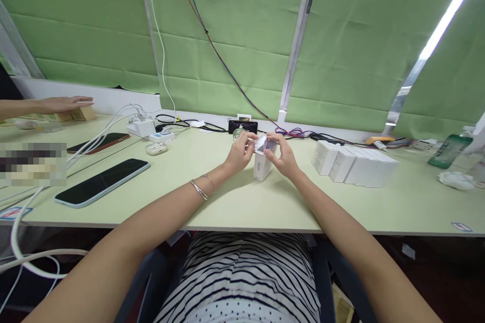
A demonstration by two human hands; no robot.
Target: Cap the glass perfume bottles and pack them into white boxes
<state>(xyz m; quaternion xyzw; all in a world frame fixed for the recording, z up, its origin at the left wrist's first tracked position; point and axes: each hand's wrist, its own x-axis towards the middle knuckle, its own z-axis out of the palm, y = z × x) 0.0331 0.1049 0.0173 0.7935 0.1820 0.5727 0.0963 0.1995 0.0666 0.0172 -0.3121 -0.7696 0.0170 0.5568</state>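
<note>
A small white box point(261, 167) stands upright on the table in front of me, open at the top and dark inside. At its upper left edge my left hand point(240, 153) is closed, fingertips pinching the raised white flap point(260, 142). My right hand point(284, 158) grips the box's upper right edge between thumb and fingers. The fingers partly hide the opening, and I cannot make out what lies inside. To the right, several similar white boxes point(354, 165) stand in a row.
Left on the table point(242, 207) lie a light-blue-edged phone point(103, 182), another phone point(99, 143), an earbud case point(156, 148) and cables. Behind my hands is a black device point(243, 126). A green bottle point(450, 149) stands far right. Another person's hand point(66, 104) reaches in at left.
</note>
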